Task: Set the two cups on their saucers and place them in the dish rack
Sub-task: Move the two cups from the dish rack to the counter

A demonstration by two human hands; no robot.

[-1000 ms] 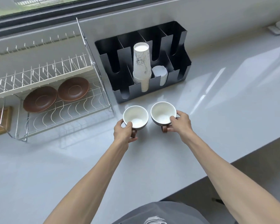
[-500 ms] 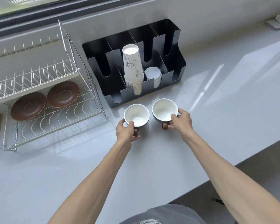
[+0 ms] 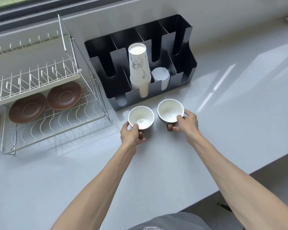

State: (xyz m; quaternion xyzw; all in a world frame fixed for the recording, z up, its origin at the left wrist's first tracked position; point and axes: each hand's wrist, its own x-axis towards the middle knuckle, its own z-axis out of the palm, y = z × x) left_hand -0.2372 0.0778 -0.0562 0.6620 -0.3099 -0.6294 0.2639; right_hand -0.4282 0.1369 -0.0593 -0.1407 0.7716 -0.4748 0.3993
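While both cups stand on the counter (image 3: 223,103):
left hand (image 3: 130,134): clamped on left cup (image 3: 140,117) (thumb over rim)
right hand (image 3: 187,122): clamped on right cup (image 3: 170,110)
saucers (image 3: 27,108): rack (image 3: 56,123), lower shelf, counter's left edge

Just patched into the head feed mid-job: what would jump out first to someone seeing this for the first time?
Two white-lined cups sit side by side on the pale counter, the left hand gripping the left cup and the right hand gripping the right cup. Two brown saucers lie on the lower shelf of the wire dish rack at left. Behind the cups, a black organizer holds a stack of paper cups.
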